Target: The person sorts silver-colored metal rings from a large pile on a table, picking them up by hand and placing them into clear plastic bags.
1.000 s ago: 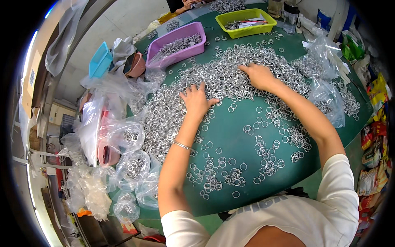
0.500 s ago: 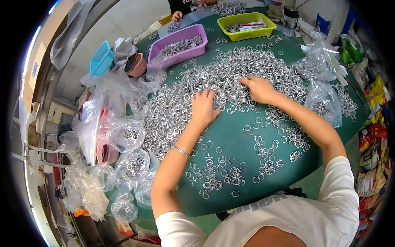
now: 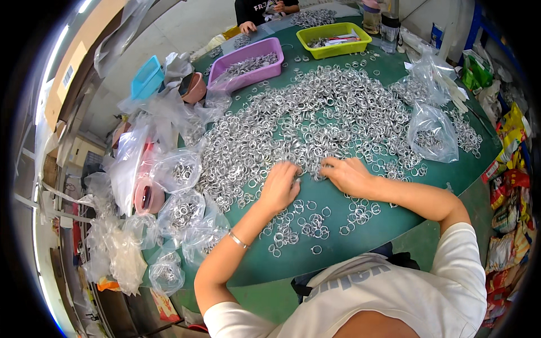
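A large heap of silver metal rings (image 3: 248,143), each with a small tab, spreads over the green tabletop (image 3: 236,270). My left hand (image 3: 280,183) rests at the heap's near edge, fingers bent down onto the rings and thumb apart; its fingertips are slightly blurred. Just to the right, my right hand (image 3: 349,176) touches the same edge with curved fingers pointing left. Several rings lie between the two hands, and neither hand visibly grips one. Closer to me, a small loose group of rings (image 3: 284,234) lies on the table.
A purple bin (image 3: 248,83) of rings and a yellow-green bin (image 3: 338,50) stand at the back. Clear plastic bags (image 3: 183,214) line the left; another bag (image 3: 434,138) lies at right. Across the table, a co-worker's hand (image 3: 247,27) is near a small ring pile.
Both hands have come back toward me from within the heap, drawing rings along. Green tabletop now shows through the heap's middle, and rings have gathered closer to me.
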`<state>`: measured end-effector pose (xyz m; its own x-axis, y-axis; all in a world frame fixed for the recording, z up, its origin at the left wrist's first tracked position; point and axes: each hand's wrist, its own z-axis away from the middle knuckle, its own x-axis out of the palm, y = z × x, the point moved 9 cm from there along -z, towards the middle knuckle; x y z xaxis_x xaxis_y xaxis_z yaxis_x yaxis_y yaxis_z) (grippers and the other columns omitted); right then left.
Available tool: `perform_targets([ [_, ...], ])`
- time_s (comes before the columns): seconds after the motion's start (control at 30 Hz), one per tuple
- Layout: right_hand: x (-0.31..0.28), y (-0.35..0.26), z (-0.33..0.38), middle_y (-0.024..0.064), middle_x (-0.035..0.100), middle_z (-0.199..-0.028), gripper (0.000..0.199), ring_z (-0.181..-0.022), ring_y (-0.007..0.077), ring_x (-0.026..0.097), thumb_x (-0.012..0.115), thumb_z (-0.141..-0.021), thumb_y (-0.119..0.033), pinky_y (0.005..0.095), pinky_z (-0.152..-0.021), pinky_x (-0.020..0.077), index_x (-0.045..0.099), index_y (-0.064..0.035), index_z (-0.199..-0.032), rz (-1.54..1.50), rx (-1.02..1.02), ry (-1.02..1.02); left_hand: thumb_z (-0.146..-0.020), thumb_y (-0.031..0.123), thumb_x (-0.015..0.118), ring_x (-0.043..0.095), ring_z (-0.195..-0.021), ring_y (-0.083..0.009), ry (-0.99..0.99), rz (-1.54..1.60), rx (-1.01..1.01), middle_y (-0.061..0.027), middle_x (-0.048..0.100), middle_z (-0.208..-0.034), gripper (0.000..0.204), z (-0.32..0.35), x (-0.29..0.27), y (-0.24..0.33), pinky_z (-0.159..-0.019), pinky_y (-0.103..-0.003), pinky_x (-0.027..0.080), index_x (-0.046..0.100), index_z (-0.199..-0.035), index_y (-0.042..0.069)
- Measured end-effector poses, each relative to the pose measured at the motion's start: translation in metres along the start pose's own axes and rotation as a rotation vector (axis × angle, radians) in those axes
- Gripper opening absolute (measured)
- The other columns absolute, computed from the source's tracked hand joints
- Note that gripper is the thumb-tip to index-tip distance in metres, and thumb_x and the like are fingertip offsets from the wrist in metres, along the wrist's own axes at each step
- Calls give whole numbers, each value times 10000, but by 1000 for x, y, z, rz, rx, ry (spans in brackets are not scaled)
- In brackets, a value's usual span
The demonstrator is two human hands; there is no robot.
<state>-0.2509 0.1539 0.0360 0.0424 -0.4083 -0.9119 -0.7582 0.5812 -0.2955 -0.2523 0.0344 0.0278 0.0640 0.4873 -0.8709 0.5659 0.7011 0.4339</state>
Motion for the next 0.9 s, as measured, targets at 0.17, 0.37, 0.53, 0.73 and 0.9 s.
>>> perform_targets([
  [0.17, -46, 64, -14, 142, 584, -1094, 423, -897, 341, 602, 682, -745, -291, 423, -765, 486, 583, -95, -1106, -140, 183, 299, -726, 158, 687, 401, -1139, -380, 303, -17, -117, -216, 435, -1209, 526, -1, -35, -6, -969, -444, 334, 473, -1184, 13],
  [0.37, -10, 60, -10, 185, 513, -1201, 606, -900, 340, 617, 699, -706, -428, 428, -738, 498, 523, -109, -1190, 58, 294, 2, -684, 381, 743, 368, -1210, -371, 86, -180, -183, -197, 396, -1288, 626, -21, 10, -21, -985, -532, 306, 537, -1207, 103],
  [0.53, 6, 12, 15, 56, 535, -1146, 402, -773, 285, 622, 682, -751, -323, 388, -625, 501, 572, -90, -1059, -105, 66, 17, -663, 247, 757, 452, -1076, -336, 40, -110, -198, -157, 454, -1134, 478, 5, 4, 7, -907, -443, 379, 570, -1075, 92],
  [0.73, -26, 15, 25, 95, 504, -1200, 635, -756, 303, 626, 753, -634, -417, 409, -646, 502, 537, -92, -1134, -109, 110, 129, -660, 158, 732, 452, -1031, -331, 28, 34, -98, -148, 452, -1103, 453, 37, 4, 31, -905, -437, 377, 544, -1063, 75],
  [0.9, 2, 11, 26, 146, 477, -1243, 695, -827, 354, 616, 760, -634, -432, 442, -726, 491, 500, -130, -1203, -116, 163, -199, -704, 179, 710, 450, -1026, -318, -19, -160, -66, -113, 483, -1108, 445, 30, 12, 31, -864, -405, 392, 514, -1079, 40],
])
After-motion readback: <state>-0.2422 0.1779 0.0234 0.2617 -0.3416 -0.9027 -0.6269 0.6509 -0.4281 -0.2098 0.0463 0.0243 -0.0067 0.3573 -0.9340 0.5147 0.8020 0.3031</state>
